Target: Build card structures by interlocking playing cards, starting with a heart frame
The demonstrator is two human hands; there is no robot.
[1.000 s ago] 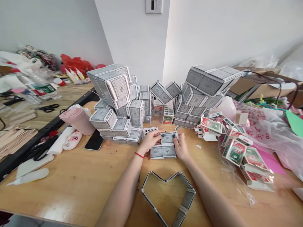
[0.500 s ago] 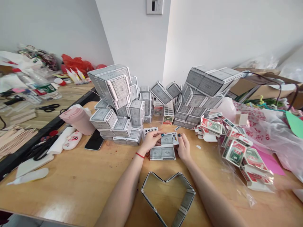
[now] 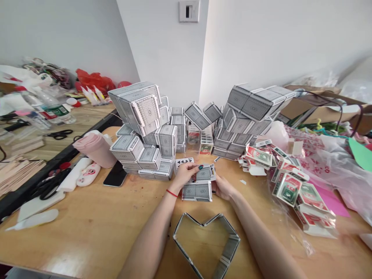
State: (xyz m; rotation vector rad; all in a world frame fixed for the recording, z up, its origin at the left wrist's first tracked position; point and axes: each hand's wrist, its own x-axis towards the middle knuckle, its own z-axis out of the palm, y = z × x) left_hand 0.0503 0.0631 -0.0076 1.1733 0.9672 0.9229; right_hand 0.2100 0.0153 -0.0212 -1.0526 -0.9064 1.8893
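Note:
A flat block of grey-backed playing cards lies on the wooden table in front of me. My left hand is closed in a pinch on the loose cards just behind the block, a face card showing at their right end. My right hand rests closed against the block's right edge, holding it. Nearer to me stands a heart-shaped frame made of cards. A red string circles my left wrist.
Stacks of grey card cubes and more card blocks rise at the back. Red card boxes in clear plastic lie right. A pink roll, a black phone, scissors and a white glue bottle lie left.
My right hand has slid from the loose cards down to the right edge of the card block. The block has shifted slightly left and nearer. My left hand stays pinched on the loose cards.

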